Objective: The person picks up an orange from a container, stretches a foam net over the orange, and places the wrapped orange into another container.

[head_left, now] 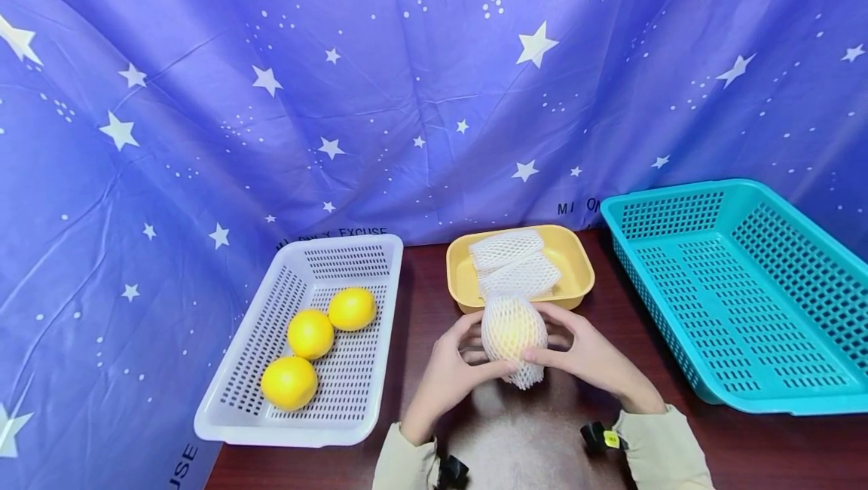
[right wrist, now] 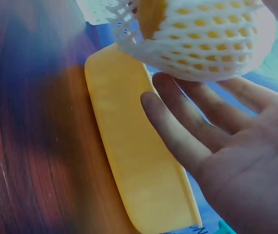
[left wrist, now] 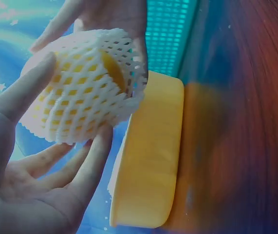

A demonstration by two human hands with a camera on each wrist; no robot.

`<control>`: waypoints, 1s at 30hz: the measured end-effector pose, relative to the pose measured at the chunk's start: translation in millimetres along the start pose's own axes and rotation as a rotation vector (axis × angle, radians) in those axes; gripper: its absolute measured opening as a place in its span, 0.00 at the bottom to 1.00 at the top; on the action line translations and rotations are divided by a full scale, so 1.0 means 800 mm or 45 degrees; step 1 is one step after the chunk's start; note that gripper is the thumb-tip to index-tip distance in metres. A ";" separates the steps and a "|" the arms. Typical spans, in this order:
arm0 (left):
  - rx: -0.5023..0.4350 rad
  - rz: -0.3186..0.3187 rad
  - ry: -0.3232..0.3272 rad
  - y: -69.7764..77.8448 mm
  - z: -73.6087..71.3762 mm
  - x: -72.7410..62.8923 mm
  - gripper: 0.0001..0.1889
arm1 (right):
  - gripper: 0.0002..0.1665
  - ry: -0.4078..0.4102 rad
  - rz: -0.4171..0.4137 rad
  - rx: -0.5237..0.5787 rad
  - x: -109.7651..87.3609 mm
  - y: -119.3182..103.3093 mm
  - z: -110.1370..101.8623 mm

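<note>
A round yellow fruit inside a white foam net sleeve [head_left: 513,333] is held up in front of the person, between both hands. My left hand [head_left: 449,371] grips it from the left, thumb at the near side and fingers behind; the left wrist view shows the thumb and fingertips against the foam mesh [left wrist: 73,97]. From the right, my right hand [head_left: 591,353] holds it too, thumb on the front of the net and fingers [right wrist: 177,131] stretched beneath and behind. Bare yellow skin [left wrist: 112,72] shows through one open end of the sleeve, whose loose mesh hangs past the fruit.
Just behind the hands stands a small yellow tray [head_left: 576,260] with foam net sleeves [head_left: 518,271] in it. A white perforated basket [head_left: 389,309] on the left holds three yellow fruits [head_left: 310,334]. At right is a teal perforated basket [head_left: 719,286]. A starry blue cloth [head_left: 420,98] hangs behind.
</note>
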State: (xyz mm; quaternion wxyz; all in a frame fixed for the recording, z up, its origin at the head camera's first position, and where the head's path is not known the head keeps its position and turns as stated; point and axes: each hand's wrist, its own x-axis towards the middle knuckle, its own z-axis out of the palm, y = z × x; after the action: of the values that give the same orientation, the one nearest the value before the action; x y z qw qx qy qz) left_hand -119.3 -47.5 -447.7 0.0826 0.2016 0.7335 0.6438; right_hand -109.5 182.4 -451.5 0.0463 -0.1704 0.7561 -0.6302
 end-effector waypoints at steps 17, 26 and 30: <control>-0.237 -0.012 -0.035 0.007 0.002 0.000 0.33 | 0.36 0.054 -0.072 0.064 0.003 -0.014 0.009; -0.245 -0.009 0.007 0.010 0.005 -0.001 0.32 | 0.36 0.090 -0.064 0.056 0.003 -0.019 0.018; -0.238 -0.017 0.024 0.014 0.006 0.002 0.33 | 0.36 0.133 -0.028 0.021 0.004 -0.025 0.021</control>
State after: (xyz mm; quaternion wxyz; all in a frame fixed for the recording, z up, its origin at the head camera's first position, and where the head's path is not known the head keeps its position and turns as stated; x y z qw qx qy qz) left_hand -116.7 -41.3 -437.1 0.0985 0.1820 0.6723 0.7108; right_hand -103.6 162.8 -434.8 0.0012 -0.1450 0.7503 -0.6450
